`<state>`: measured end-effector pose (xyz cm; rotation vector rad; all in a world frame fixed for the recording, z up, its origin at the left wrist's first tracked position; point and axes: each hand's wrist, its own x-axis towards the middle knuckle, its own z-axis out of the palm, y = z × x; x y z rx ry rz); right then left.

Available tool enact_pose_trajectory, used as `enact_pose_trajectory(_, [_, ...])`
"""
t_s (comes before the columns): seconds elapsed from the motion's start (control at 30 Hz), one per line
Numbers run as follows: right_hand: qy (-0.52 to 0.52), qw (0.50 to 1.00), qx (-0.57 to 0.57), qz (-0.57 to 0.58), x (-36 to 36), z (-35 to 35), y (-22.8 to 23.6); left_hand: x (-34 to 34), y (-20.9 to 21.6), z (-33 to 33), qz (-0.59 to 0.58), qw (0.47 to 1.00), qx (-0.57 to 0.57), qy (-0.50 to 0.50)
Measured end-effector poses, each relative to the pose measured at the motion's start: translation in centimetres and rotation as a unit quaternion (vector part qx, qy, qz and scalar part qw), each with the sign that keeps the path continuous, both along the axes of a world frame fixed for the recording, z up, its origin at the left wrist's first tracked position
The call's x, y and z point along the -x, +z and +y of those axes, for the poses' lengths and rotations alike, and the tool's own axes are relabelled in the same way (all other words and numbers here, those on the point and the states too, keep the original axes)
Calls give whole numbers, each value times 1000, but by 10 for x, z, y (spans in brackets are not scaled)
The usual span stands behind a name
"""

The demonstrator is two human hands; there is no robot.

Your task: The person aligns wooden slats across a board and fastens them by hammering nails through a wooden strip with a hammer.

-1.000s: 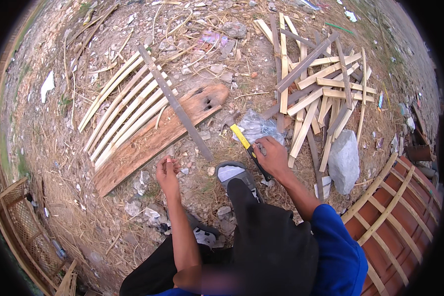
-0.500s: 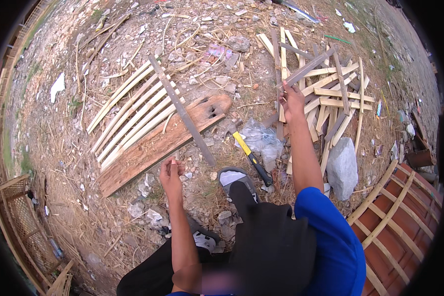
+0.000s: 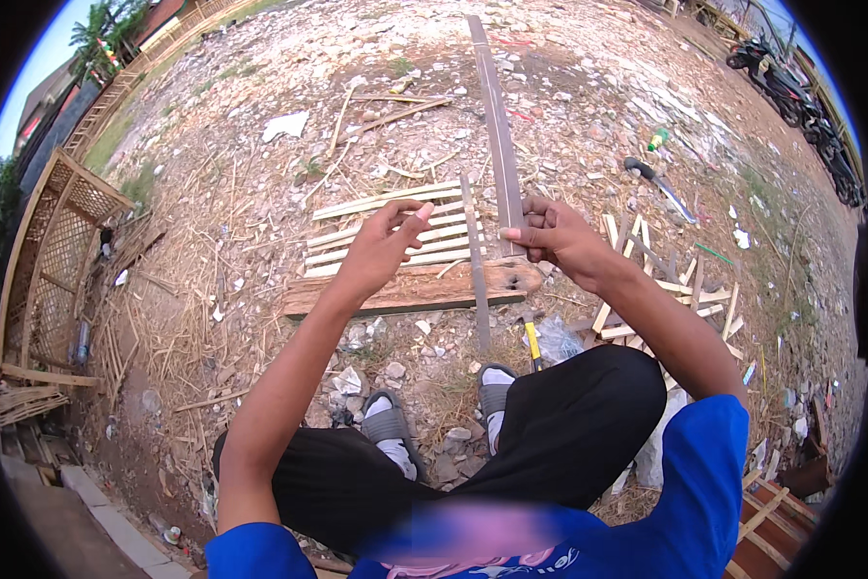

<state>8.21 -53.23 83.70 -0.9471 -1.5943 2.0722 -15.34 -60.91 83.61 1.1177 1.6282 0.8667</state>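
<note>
Right grip (image 3: pixel 558 239) pinches one dark slat (image 3: pixel 499 125) — left grip (image 3: pixel 386 243) released — one hammer (image 3: pixel 532 342), two sandals (image 3: pixel 388 423) below.

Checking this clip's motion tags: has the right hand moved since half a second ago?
Yes: the right hand, holding a dark wooden strip, has moved left, from the strip pile toward the plank.

The strip (image 3: pixel 500 135) is dark wood, matt and fairly smooth, with a pale line along it. The slats (image 3: pixel 347 206) are pale, bare wood; the plank (image 3: pixel 386 290) beneath is rough brown wood, pitted toward its right end. Near its lower right corner, the bag (image 3: pixel 558 340) is glossy, crumpled, clear plastic. The trousers (image 3: pixel 588 396) are matt black cloth, the shirt (image 3: pixel 700 463) blue cloth.
</note>
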Motion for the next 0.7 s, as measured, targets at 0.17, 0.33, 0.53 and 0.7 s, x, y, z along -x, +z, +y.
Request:
enact_pose_trajectory(0.17, [147, 989, -4, 16, 146, -133, 51, 102, 42, -152, -278, 953, -35, 116])
enact_pose_trajectory(0.33, [208, 978, 14, 10, 231, -192, 32, 172, 19, -213, -263, 935, -68, 229])
enact_pose_trajectory(0.53, [234, 971, 53, 9, 294, -200, -4, 245, -23, -227, -273, 943, -48, 184])
enact_pose_trajectory(0.7, [229, 963, 132, 47, 318, -192, -8, 266, -34, -226, -311, 928, -91, 186])
